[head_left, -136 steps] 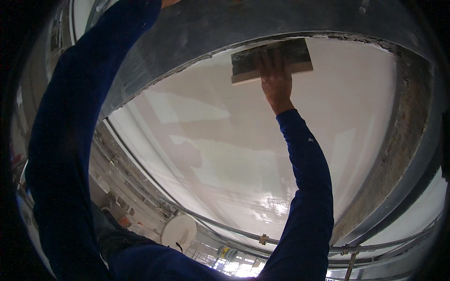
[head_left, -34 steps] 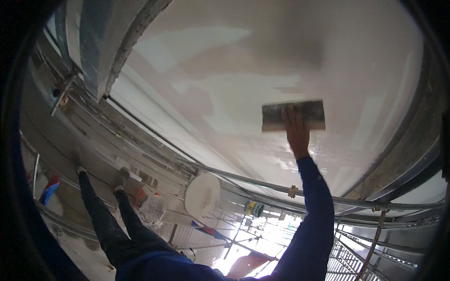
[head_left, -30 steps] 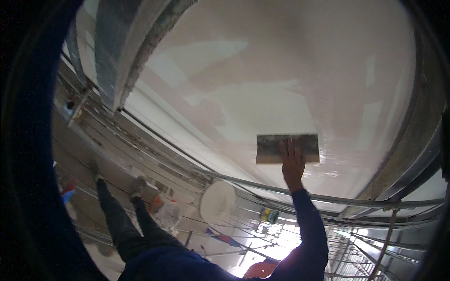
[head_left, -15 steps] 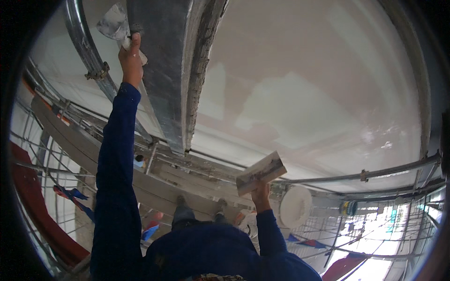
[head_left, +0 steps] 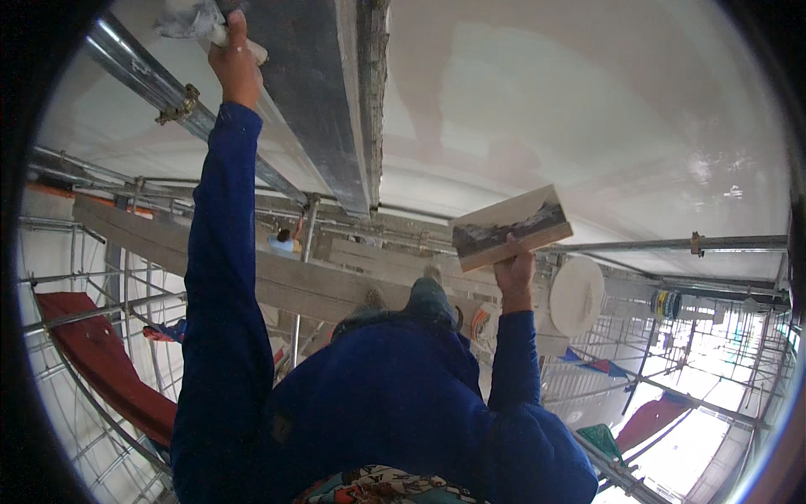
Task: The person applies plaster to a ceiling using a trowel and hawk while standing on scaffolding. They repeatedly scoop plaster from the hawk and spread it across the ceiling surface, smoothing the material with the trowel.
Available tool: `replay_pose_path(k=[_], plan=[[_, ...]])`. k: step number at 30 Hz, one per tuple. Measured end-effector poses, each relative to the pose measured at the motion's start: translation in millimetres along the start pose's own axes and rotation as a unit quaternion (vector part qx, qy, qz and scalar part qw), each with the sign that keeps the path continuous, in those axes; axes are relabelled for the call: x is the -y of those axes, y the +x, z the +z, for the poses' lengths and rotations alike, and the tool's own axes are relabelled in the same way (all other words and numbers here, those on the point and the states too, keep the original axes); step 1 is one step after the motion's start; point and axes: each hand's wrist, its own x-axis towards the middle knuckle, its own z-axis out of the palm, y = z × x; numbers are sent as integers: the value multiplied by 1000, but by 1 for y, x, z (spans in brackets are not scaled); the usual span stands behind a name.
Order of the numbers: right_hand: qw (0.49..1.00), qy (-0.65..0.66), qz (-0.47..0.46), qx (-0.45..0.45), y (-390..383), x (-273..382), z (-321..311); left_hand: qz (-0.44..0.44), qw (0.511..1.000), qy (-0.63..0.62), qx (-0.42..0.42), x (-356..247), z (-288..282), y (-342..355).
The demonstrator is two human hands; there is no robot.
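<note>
High at the upper left, my left hand (head_left: 237, 71) is closed round the pale handle of a broad putty knife (head_left: 188, 20). Its blade is smeared white and partly cut off by the picture's upper edge. The knife is beside a dark grey beam (head_left: 306, 92), on the beam's left. Lower and to the right, my right hand (head_left: 515, 277) grips a flat rectangular plastering hawk (head_left: 510, 225) from below. Grey and pale smears mark the hawk's tilted face. Both arms are raised in dark blue sleeves.
A smooth whitish panel (head_left: 588, 109) with pinkish patches fills the upper right. Metal scaffold tubes (head_left: 143, 71) with couplers run close by. Below are planks (head_left: 277, 281), a person (head_left: 285, 242), a round pale disc (head_left: 577, 296), a bucket (head_left: 484, 323) and red cloth (head_left: 92, 344).
My view has shifted. The left hand and putty knife now appear higher, partly leaving the picture. The right hand and hawk are higher and further right, the hawk's smeared face showing more.
</note>
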Motion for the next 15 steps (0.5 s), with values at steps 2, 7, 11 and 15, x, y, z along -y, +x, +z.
replay_pose_path(k=[2,7,11,15], plan=[[1000,-5,-13,-11,-5,15,0,-40,999,2,-37,8,-7,3],[998,-16,-67,6,1,39,-6,58,993,99,3,26,-24,21],[994,-28,-105,-14,19,32,-8,87,990,111,-2,31,-23,23],[992,-75,-104,1,36,16,1,-5,994,86,-69,19,-10,13]])
